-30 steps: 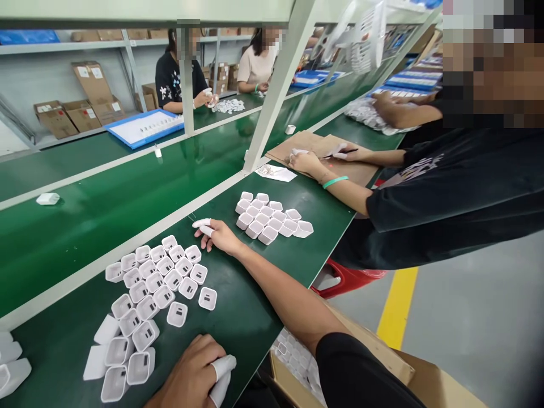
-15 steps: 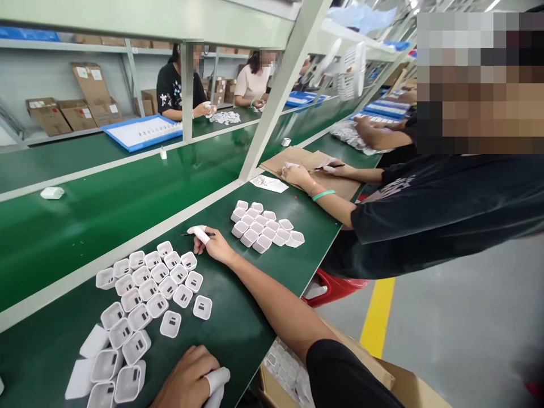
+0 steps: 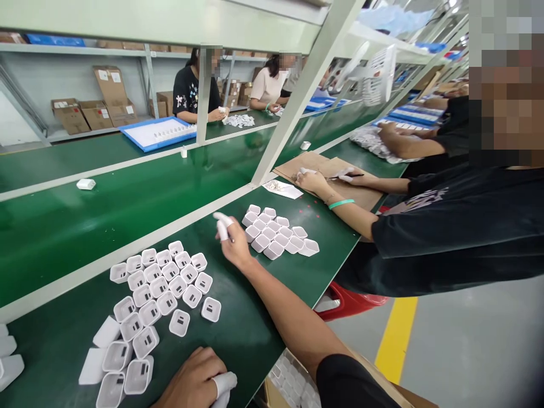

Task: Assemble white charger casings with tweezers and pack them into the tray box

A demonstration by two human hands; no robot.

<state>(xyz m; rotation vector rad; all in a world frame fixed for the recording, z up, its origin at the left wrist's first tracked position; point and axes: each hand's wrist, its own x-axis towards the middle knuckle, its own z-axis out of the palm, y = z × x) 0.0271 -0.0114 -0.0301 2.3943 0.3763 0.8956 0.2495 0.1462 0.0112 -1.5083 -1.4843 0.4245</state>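
Observation:
My right hand (image 3: 233,242) is raised just above the green bench (image 3: 242,323), between two groups of white plastic charger shells. White finger cots cover its thumb and forefinger, which pinch what looks like a thin dark stick. One group of shells (image 3: 165,283) lies to its left and a smaller group (image 3: 276,232) sits just to its right. My left hand (image 3: 193,379) rests curled at the bench's near edge, also with white finger cots. What its fingers hold, if anything, is hidden.
A green conveyor belt (image 3: 127,209) runs behind the bench, carrying a lone white shell (image 3: 85,183). A slanted frame post (image 3: 297,96) rises at the bench's far edge. A co-worker's hands (image 3: 314,180) work on cardboard to the right. A carton of shells (image 3: 293,371) stands below the bench.
My right hand lifted off the bench and moved right, toward the smaller group of shells. My left hand stayed in place. The view shifted slightly.

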